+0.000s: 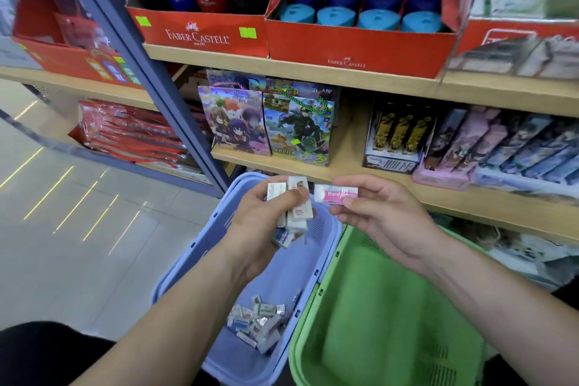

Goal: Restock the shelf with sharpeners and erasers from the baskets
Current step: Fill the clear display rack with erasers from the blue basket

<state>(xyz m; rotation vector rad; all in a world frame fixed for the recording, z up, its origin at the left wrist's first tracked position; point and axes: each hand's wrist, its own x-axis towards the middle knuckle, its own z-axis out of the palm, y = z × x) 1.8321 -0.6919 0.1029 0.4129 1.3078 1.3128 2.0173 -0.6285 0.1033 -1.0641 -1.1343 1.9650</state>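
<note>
the left hand point(266, 219) grips a bunch of small erasers point(296, 210). the right hand point(379, 213) pinches one pink eraser point(338, 193) above the blue basket point(206, 241). more loose erasers point(260, 323) lie in that basket, so i think lots is left. the sharpeners point(336, 16) up on the shelf look full.

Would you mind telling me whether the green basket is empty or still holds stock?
Empty, as far as shown: only bare floor shows inside the green basket; its near end is cut off.
</note>
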